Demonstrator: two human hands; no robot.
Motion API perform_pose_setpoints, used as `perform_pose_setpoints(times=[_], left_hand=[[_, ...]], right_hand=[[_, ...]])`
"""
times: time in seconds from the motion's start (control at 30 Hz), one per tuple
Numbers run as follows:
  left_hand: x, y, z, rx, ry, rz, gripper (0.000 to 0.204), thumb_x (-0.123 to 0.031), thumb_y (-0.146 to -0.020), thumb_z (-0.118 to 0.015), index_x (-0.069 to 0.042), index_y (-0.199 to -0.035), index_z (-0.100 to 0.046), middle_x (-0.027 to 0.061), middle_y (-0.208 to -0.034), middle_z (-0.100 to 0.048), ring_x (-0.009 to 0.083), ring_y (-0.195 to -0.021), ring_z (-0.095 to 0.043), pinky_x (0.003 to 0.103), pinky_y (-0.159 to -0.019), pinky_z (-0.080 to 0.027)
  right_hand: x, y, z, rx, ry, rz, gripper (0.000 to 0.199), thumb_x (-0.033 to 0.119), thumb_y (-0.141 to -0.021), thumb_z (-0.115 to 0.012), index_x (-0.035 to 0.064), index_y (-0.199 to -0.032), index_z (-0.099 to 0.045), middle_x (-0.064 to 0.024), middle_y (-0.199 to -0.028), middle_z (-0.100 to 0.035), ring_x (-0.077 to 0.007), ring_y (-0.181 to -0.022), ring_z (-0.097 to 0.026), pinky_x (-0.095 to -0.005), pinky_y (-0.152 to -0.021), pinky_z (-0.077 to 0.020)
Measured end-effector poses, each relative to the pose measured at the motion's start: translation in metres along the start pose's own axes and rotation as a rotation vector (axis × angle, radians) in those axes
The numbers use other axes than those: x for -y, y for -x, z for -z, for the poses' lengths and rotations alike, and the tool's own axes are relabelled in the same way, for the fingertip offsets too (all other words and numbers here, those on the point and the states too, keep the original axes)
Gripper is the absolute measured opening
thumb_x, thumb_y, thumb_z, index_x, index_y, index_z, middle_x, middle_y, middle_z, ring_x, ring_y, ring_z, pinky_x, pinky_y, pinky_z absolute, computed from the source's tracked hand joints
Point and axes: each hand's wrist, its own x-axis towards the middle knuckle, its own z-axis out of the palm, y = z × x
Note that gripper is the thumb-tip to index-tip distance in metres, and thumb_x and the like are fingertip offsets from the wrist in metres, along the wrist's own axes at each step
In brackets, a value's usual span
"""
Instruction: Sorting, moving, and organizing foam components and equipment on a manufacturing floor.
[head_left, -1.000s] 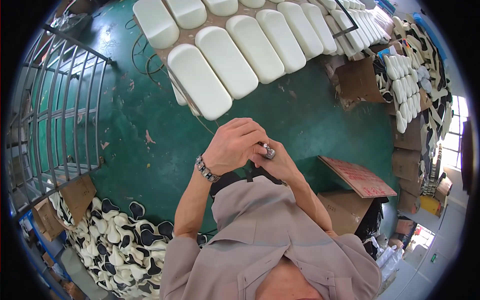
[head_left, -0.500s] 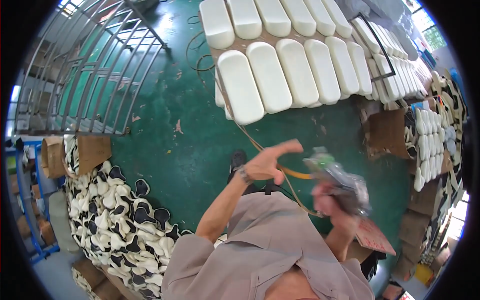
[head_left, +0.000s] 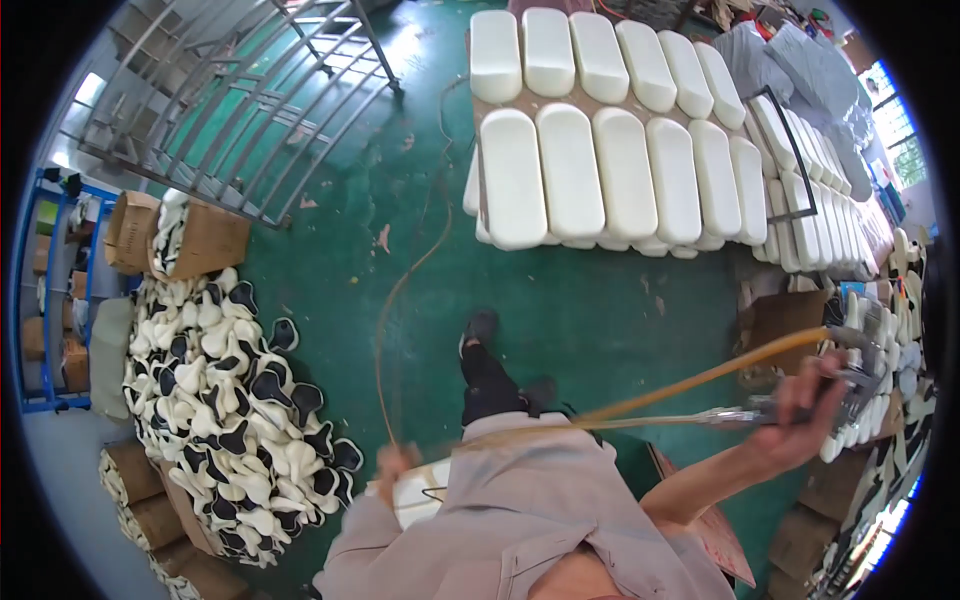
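At far left a heap of black-and-white seat covers [head_left: 235, 400] lies on the green floor [head_left: 560, 300] beside cardboard boxes [head_left: 200, 240]. The left hand [head_left: 395, 462] is closed on a white foam pad [head_left: 420, 497] held low against the body, with a thin hose [head_left: 400, 300] trailing up past it. Rows of white foam cushions [head_left: 600, 170] sit ahead on a board. Out to the right, the right hand [head_left: 805, 410] is wrapped round a metal air tool [head_left: 850, 385] fed by an orange hose [head_left: 690, 375]. It looks like the tool is being fetched; next it would have to be brought in to the pad, minding the hoses
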Motion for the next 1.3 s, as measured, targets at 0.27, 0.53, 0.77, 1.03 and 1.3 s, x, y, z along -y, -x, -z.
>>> perform_pose_setpoints(times=[0.27,0.53,0.77,1.03,1.3], left_hand=[[-0.087,0.102,-0.071,0.303,0.576,0.381,0.043,-0.044,-0.096,-0.049,-0.009,-0.109,-0.071,0.0175,-0.097,-0.072,0.0312,-0.087,-0.071,0.044,-0.074,-0.056],[-0.027,-0.116,0.071,0.316,0.487,0.389,0.050,-0.055,-0.091,-0.055,-0.009,-0.093,-0.075,0.0186,-0.096,-0.072,0.0351,-0.095,-0.069,0.048,-0.083,-0.054],[-0.077,-0.287,0.172,0.281,0.160,0.049,0.044,-0.057,-0.083,-0.068,-0.014,-0.089,-0.075,0.0127,-0.094,-0.073,0.0329,-0.097,-0.069,0.046,-0.082,-0.056],[-0.090,-0.278,0.135,0.574,0.401,-0.045,0.059,-0.064,-0.063,-0.081,-0.016,-0.097,-0.072,0.0105,-0.100,-0.073,0.0308,-0.098,-0.068,0.044,-0.083,-0.054],[-0.079,-0.302,0.124,0.756,0.661,-0.030,0.054,-0.061,-0.078,-0.072,-0.008,-0.086,-0.072,0.0065,-0.077,-0.067,0.0200,-0.078,-0.063,0.037,-0.071,-0.049]], right_hand=[[-0.093,0.035,-0.019,0.287,-0.026,-0.316,0.035,0.025,-0.104,-0.053,0.0014,-0.129,-0.048,-0.0115,-0.101,-0.058,-0.0128,-0.073,-0.056,-0.0200,-0.038,-0.0376],[-0.091,0.008,-0.025,0.306,0.793,-0.166,0.036,0.014,-0.096,-0.064,-0.0013,-0.127,-0.057,-0.0116,-0.111,-0.067,-0.0151,-0.099,-0.062,-0.0231,-0.058,-0.0481],[-0.098,0.006,0.009,0.314,0.946,-0.243,0.035,0.011,-0.096,-0.062,0.0012,-0.130,-0.056,-0.0061,-0.118,-0.064,-0.0077,-0.087,-0.058,-0.0202,-0.057,-0.0426],[-0.138,0.039,-0.016,0.303,0.930,-0.447,0.069,0.007,-0.088,-0.064,0.0033,-0.151,-0.038,-0.0052,-0.115,-0.062,-0.0045,-0.076,-0.051,-0.0169,-0.050,-0.0320],[-0.189,0.080,-0.091,0.390,0.984,-0.743,0.063,0.001,-0.084,-0.065,0.0008,-0.145,-0.047,-0.0105,-0.114,-0.065,-0.0160,-0.099,-0.061,-0.0300,-0.090,-0.0475]])
